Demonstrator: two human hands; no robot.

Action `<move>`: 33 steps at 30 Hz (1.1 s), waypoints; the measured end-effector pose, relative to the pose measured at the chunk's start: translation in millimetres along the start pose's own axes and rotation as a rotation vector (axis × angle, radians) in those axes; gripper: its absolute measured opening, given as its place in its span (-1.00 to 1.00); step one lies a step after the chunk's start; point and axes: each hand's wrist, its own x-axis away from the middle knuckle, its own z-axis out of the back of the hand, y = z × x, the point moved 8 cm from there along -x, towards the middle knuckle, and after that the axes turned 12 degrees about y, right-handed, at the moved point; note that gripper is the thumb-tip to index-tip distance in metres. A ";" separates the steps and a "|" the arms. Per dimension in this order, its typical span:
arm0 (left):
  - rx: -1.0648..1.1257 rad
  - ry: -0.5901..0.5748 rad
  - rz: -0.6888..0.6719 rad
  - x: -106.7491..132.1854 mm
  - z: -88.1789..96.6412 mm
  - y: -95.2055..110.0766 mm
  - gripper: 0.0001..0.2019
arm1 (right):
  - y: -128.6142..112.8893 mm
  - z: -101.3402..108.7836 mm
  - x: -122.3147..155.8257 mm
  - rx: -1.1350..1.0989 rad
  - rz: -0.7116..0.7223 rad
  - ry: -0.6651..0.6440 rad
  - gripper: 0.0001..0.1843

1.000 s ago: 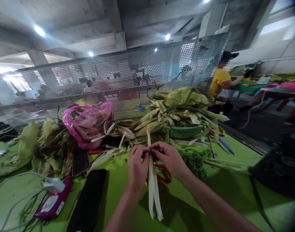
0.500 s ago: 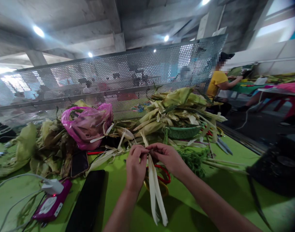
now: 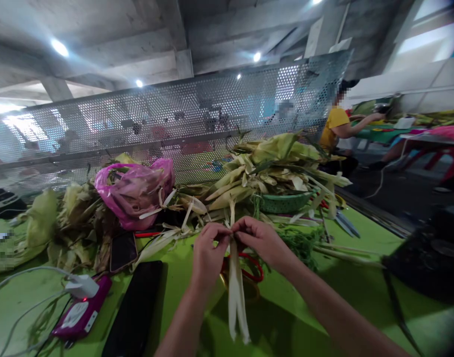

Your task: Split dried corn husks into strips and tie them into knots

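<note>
Long pale strips of corn husk (image 3: 235, 292) hang down between my hands, with a short end sticking up above the fingers. My left hand (image 3: 211, 250) pinches the husk from the left, thumb against fingertips. From the right, my right hand (image 3: 258, 240) pinches it at the same spot, its fingertips meeting those of the left. Whether a tie or thread lies between the fingertips I cannot tell. Behind the hanging strips lie red-handled scissors (image 3: 254, 267) on the green table, partly hidden. A tangle of green string (image 3: 301, 246) sits just right of my right hand.
Corn husks (image 3: 275, 153) are heaped over a green basket (image 3: 284, 203), beside scissor blades (image 3: 346, 224). A pink plastic bag (image 3: 135, 191), phone (image 3: 123, 251), black slab (image 3: 135, 307) and purple power strip (image 3: 83, 310) stand left. A black bag (image 3: 429, 258) is right; a person in yellow (image 3: 334, 126) sits beyond.
The husk strips have swung slightly left at their lower ends, and the upper end has shifted right and stands more upright. Both hands keep their pinch. The person in yellow has reached an arm forward.
</note>
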 end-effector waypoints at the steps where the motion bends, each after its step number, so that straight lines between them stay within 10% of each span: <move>1: 0.001 -0.002 0.040 0.2 -0.3 -2.8 -0.91 | -0.4 1.5 0.0 0.015 0.008 0.013 -0.94; 12: 0.308 0.075 0.447 0.4 2.5 -23.5 -0.89 | 4.3 19.4 -4.0 0.362 0.124 0.126 -0.94; 24: 0.260 0.030 0.407 -0.8 0.8 -25.4 -0.86 | -13.7 7.2 2.4 0.664 0.312 0.127 -0.92; 33: 0.174 -0.010 0.338 -3.8 1.4 -24.8 -0.93 | 11.3 -6.7 4.2 0.166 -0.029 -0.031 -0.96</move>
